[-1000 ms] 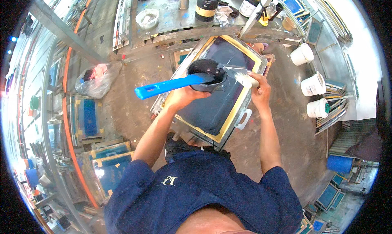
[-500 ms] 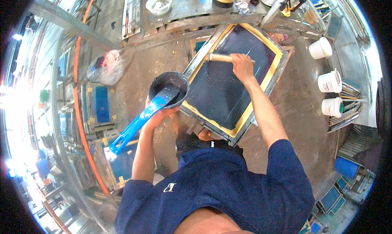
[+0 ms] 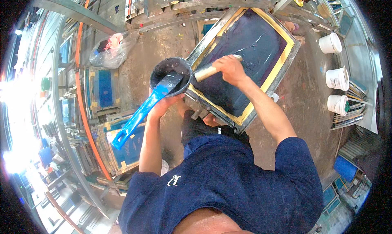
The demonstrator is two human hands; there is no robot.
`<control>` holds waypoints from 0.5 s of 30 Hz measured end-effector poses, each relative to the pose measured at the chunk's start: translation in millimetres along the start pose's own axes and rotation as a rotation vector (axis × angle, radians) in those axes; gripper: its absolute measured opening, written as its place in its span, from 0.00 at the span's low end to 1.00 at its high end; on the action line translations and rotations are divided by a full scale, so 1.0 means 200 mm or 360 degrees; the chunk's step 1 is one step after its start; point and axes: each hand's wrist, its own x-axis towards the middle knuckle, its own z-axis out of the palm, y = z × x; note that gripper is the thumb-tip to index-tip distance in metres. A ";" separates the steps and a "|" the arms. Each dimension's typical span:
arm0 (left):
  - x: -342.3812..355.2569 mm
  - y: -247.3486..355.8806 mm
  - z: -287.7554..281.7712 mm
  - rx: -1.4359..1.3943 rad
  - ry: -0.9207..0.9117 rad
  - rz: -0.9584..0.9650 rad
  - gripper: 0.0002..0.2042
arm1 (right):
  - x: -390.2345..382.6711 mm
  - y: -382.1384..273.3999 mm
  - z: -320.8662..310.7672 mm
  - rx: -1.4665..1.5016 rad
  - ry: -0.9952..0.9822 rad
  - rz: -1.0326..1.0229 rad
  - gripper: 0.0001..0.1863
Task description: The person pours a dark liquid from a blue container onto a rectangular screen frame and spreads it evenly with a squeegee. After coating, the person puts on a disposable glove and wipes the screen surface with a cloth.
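My left hand is closed round a dark pot with black paste and a blue long-handled spatula lying across its rim. My right hand grips a pale straight-edged tool, angled over the screen with its left end beside the pot's right side. The large screen has a dark mesh with streaks of paste, yellow tape inside its metal frame, and stands tilted in front of me, right of the pot.
Stacked blue screens lean at the left, near a plastic bag of pinkish scraps and an orange rail. White buckets line the right side. A metal post and wooden bench edge are at the top.
My right hand moved from the screen's right edge inward and left, then down toward the pot with the tool. My left hand carried the pot and spatula leftward, off the screen's middle.
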 end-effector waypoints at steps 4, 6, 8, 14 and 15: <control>-0.01 0.02 0.01 0.0032 0.0035 -0.0046 0.22 | -0.05 -0.06 0.01 0.0045 -0.0182 -0.0170 0.18; -0.01 0.05 0.03 0.0001 0.0032 -0.0056 0.21 | -0.08 -0.06 0.00 0.0085 -0.0151 -0.0273 0.19; -0.02 0.08 0.06 -0.0099 0.0022 -0.0062 0.20 | -0.09 -0.05 -0.01 0.0045 -0.0157 -0.0342 0.18; -0.06 -0.01 0.12 0.0059 -0.0067 -0.0069 0.25 | -0.13 0.00 -0.04 -0.0231 -0.0258 -0.0496 0.10; -0.05 -0.04 0.13 0.0093 -0.0051 -0.0020 0.24 | -0.16 0.04 -0.04 -0.0265 -0.0239 -0.0537 0.09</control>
